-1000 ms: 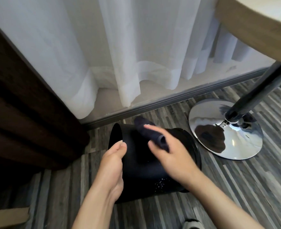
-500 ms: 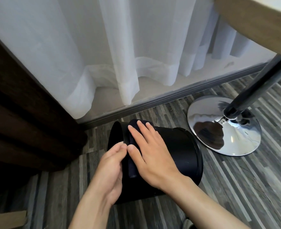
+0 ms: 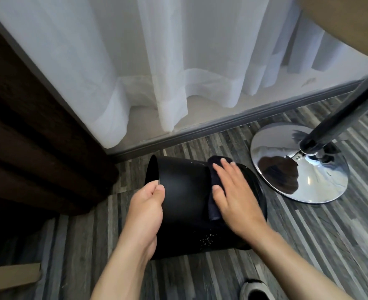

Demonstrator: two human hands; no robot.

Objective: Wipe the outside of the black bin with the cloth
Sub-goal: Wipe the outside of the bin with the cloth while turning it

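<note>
Far left: a dark brown curtain [image 3: 27, 131] hangs in heavy folds down to the floor, and a piece of cardboard [image 3: 10, 276] lies at the bottom left corner.
Background: a white sheer curtain [image 3: 157, 61] hangs behind the bin, above a grey floor rail [image 3: 222, 124].
Floor: grey striped wood-look floor [image 3: 81, 245], on which everything rests.
Left hand [image 3: 145, 215]: it holds the open rim of the bin; the thumb lies on the outside wall and the fingers go around the edge, so its grip is closed on the rim.
Black bin [image 3: 185, 198]: it lies on its side on the floor, between the two hands, with the open mouth to the left and the base to the right. Small pale specks show on the lower wall near the base.
Cloth [image 3: 213, 204]: dark, folded, pressed onto the upper outside wall of the bin near its base end, partly hidden under the right hand.
Right hand [image 3: 237, 200]: it lies flat on the cloth with the fingers stretched out and a little spread; it presses and does not pinch.
Right: the chrome round base [image 3: 308, 169] of a table stands near the bin but does not touch it, with a dark pole [image 3: 341, 118] going up to the light wood worktop [image 3: 341, 22].
Bottom edge: the toe of a shoe [image 3: 254, 289] is visible.
</note>
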